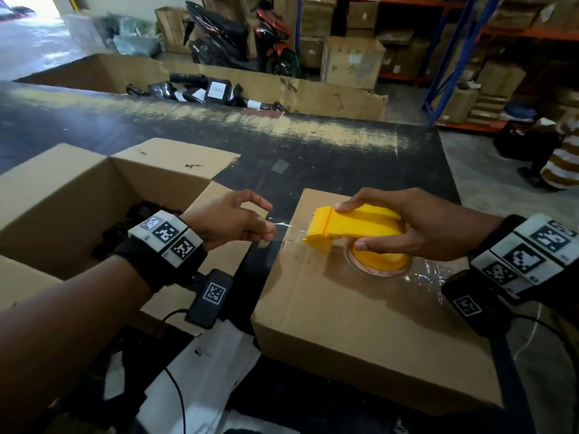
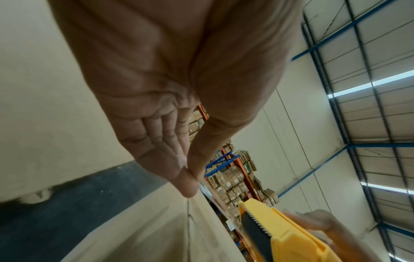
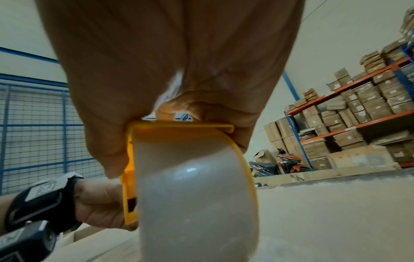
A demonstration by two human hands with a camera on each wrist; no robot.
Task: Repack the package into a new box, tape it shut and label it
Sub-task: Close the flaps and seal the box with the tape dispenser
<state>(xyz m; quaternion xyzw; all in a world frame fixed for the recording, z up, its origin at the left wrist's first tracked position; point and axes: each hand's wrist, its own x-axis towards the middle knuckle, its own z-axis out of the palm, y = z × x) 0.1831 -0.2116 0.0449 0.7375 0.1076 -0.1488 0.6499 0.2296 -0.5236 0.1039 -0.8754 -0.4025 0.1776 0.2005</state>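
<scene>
A closed cardboard box (image 1: pixel 360 324) lies on the dark table with clear tape along its top seam. My right hand (image 1: pixel 404 223) grips a yellow tape dispenser (image 1: pixel 354 230) that rests on the box top; its clear tape roll (image 3: pixel 197 203) fills the right wrist view. My left hand (image 1: pixel 232 220) sits at the box's left edge and pinches the free end of the clear tape (image 1: pixel 282 227) between thumb and finger. In the left wrist view the left hand (image 2: pixel 190 177) shows that pinch, with the dispenser (image 2: pixel 280 235) and its toothed blade just beyond.
A large open cardboard box (image 1: pixel 94 195) with dark items inside stands on the left. White papers (image 1: pixel 203 371) lie at the table's front. A long carton (image 1: pixel 250 89) of black parcels lies beyond the table. Shelves (image 1: pixel 470 32), motorbikes and a seated person (image 1: pixel 560 161) are behind.
</scene>
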